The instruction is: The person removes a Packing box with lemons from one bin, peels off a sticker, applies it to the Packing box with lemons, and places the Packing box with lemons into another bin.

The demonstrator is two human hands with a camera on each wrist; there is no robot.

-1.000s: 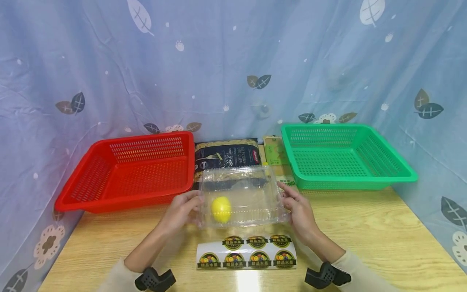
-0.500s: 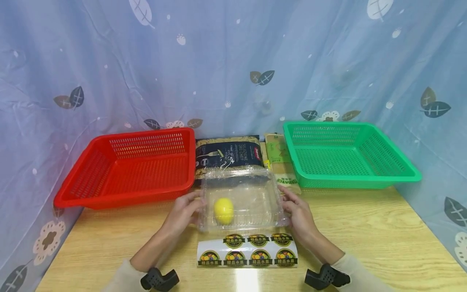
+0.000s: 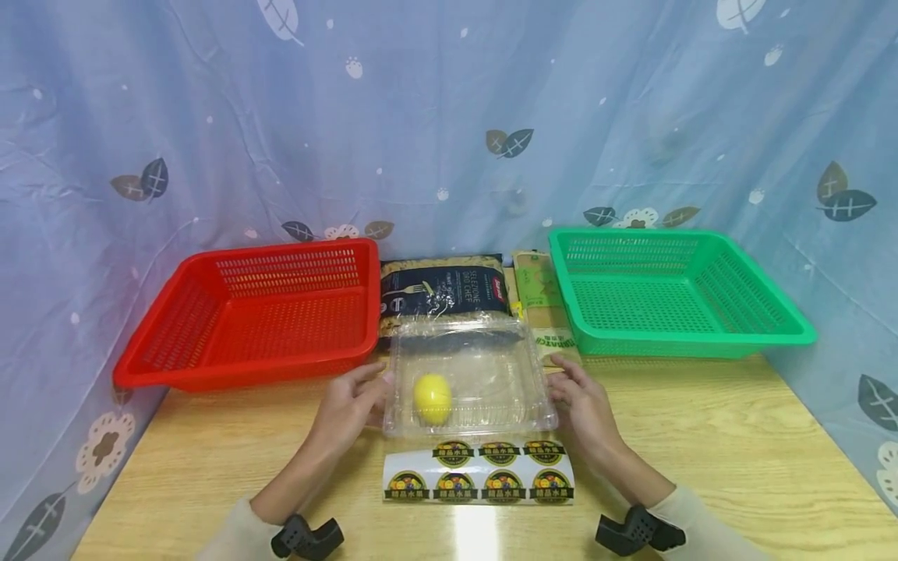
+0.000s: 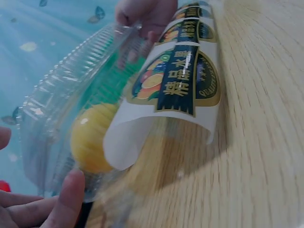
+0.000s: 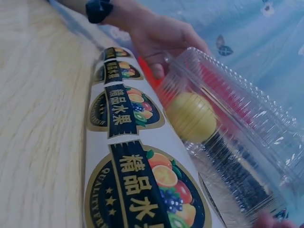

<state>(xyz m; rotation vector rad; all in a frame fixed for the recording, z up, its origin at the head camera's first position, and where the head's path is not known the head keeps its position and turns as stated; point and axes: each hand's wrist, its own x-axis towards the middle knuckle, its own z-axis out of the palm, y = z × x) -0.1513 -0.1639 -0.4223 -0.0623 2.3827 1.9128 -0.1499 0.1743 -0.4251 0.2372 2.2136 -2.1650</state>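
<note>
A clear plastic clamshell fruit box [image 3: 484, 389] sits between my two hands, its lid down. Inside, toward the left, lies one smooth yellow fruit [image 3: 433, 399], lemon-like in shape. My left hand [image 3: 347, 405] is at the box's left side, thumb tip right at the edge, fingers loosely bent. At the right side, my right hand [image 3: 585, 405] has its fingers relaxed beside the edge. In front of the box lies a curled white sheet of round fruit stickers [image 3: 479, 477], which the right wrist view shows closely beside the yellow fruit [image 5: 192, 117].
A red basket [image 3: 245, 374] stands back left and a green basket [image 3: 694, 339] back right. Between them lie a dark pasta bag [image 3: 449, 288] and a brown-green paper packet [image 3: 543, 304], just behind the box. A blue patterned curtain [image 3: 435, 117] hangs behind the wooden table [image 3: 701, 436].
The box has come down flatter onto the table in front of the pasta bag. My right fingers have loosened from its edge. The head view has tilted slightly downward.
</note>
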